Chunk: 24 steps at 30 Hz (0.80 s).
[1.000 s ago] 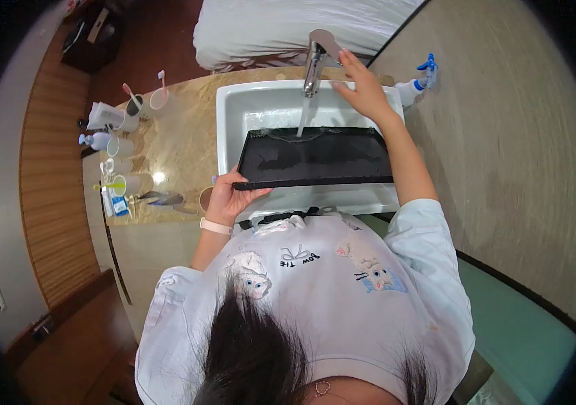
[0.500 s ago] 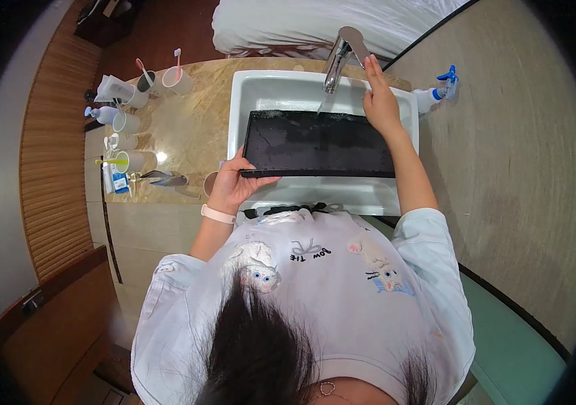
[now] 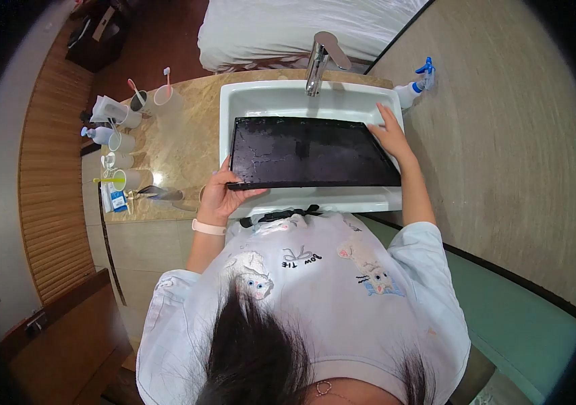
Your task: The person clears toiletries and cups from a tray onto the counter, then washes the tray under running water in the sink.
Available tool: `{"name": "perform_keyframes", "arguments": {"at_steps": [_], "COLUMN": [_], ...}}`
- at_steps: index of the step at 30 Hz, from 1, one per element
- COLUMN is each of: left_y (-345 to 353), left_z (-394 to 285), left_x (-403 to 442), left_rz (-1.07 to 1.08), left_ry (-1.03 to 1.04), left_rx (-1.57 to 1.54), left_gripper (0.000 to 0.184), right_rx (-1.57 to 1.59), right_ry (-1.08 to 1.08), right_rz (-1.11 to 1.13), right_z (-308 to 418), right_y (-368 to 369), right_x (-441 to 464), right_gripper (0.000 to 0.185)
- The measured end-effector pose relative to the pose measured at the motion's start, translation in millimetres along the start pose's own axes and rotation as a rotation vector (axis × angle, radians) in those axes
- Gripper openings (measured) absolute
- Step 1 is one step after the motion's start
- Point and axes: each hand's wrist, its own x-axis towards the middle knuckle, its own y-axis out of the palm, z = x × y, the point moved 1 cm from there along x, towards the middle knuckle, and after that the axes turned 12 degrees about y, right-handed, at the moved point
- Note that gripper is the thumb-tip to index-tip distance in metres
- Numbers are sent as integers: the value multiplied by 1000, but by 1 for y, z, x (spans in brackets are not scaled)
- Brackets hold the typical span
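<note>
A wet black rectangular tray (image 3: 315, 154) lies over the white sink (image 3: 274, 91). Its near left corner is gripped by my left hand (image 3: 219, 197), with the thumb on top and the other fingers beneath. At the tray's far right corner is my right hand (image 3: 390, 135), its fingers apart and the fingertips at the edge; whether it bears any weight cannot be made out. Behind the tray stands the chrome faucet (image 3: 318, 64), with no water stream visible beneath it.
Several cups with toothbrushes, a pump bottle (image 3: 97, 136) and a tube stand on the left of the marble counter (image 3: 187, 145). A spray bottle (image 3: 409, 92) is right of the sink. A white-covered surface (image 3: 288, 30) lies beyond the counter.
My right hand has moved from the faucet handle down to the tray's far right corner. The water stream has stopped. The tray has shifted slightly left in the sink, still in my left hand.
</note>
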Motion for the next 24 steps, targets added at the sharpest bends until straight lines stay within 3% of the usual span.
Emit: {"name": "perform_keyframes", "arguments": {"at_steps": [2, 5, 8, 11, 13, 16, 19, 22, 24], "left_y": [5, 12, 12, 14, 21, 23, 54, 75, 88], "left_z": [-2, -4, -6, -7, -9, -16, -27, -33, -38], "left_x": [-2, 0, 7, 11, 12, 11, 9, 13, 13], "left_rz": [-11, -36, -86, -127, -92, -127, -107, -217, -235], "left_ry": [-10, -46, -111, -222, -297, -253, -146, -24, 85], "left_rx": [30, 37, -42, -149, -160, 57, 513, 893, 1037], "left_gripper": [61, 58, 50, 42, 39, 39, 46, 55, 63], "right_rx": [-120, 231, 590, 814, 859, 816, 861, 858, 814], "right_ry": [223, 920, 738, 838, 838, 851, 808, 792, 795], "right_rz": [47, 372, 498, 327, 341, 353, 315, 510, 436], "right_z": [-34, -17, -47, -39, -42, -31, -14, -28, -24], "right_y": [-3, -19, -8, -22, -30, -42, -36, -24, -2], "right_x": [-11, -45, -61, -70, -68, -74, -84, -85, -94], "right_gripper": [68, 65, 51, 36, 30, 30, 35, 35, 37]}}
